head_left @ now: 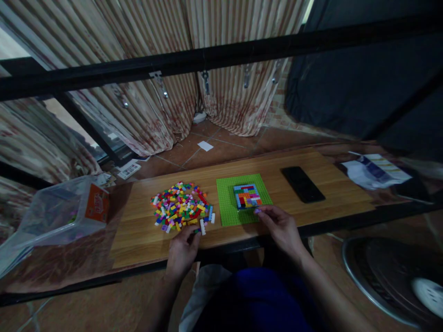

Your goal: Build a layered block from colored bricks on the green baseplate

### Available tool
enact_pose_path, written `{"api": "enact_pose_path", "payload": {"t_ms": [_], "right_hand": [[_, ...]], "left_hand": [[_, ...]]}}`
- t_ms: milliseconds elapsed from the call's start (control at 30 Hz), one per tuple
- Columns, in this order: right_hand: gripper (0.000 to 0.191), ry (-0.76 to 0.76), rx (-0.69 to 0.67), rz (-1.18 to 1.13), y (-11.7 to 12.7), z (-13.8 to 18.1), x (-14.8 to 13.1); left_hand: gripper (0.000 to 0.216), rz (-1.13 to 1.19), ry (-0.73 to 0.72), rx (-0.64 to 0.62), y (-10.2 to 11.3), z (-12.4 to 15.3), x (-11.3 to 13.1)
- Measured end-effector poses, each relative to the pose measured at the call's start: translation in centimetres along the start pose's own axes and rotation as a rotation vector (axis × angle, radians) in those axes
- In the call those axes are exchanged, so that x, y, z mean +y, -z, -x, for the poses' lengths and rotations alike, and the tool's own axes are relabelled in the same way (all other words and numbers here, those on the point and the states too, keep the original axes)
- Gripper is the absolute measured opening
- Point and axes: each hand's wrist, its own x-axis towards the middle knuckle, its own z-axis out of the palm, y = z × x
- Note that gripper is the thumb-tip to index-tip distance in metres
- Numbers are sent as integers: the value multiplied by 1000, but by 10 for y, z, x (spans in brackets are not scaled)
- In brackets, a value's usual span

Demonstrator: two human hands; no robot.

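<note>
Left hand (183, 246): thumb and index drawn nearly together at the near edge of the loose brick pile (182, 203), beside a white brick (202, 227); whether anything is between the fingertips, cannot tell. Right hand (280, 226): thumb and index pinched on a small purple brick (256, 210), just off the near side of the brick assembly.

Positions (clock centred on the green baseplate (226, 198), 12 away from the wearer): left hand at 8, right hand at 4, pile at 9, smartphone (302, 184) at 3, clear plastic bin (51, 216) at 9, farther out.

Progress: the brick assembly (247, 196) sits on the baseplate, bare green studs around it. Bluish edging, mixed colours within; top looks largely covered, so judged well advanced. Any remaining gaps too small to confirm. Purple brick not yet placed. Pile unused, with ample stock by eye.

Count: hands 2; baseplate 1; assembly 1; purple brick in fingers 1; smartphone 1; bin 1; pile 1, its bricks overlapping and too many to count reliably. All but the bin rest on or above the wooden worktop (342, 193).
</note>
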Motion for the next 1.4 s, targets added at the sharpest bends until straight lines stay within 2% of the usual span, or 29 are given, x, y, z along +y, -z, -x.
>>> {"api": "enact_pose_path", "payload": {"t_ms": [133,267,433,567,867,1067,1400], "right_hand": [[30,39,-27,104,0,0,3],[26,172,18,261,1,-7,8],[20,321,89,420,-2,-25,14],[19,351,97,449,-8,-35,19],[18,331,100,393,-9,-39,27],[18,185,148,226,-13,-46,30],[16,55,159,178,-16,-52,27]], "left_hand": [[20,-20,-16,55,0,-3,-2],[22,-37,8,99,1,-5,-2],[35,36,103,80,1,-6,-5],[37,104,129,87,-1,-6,-10],[36,100,131,92,-2,-6,-9],[36,57,129,106,-3,-6,-13],[37,36,138,114,-4,-6,-14]]}}
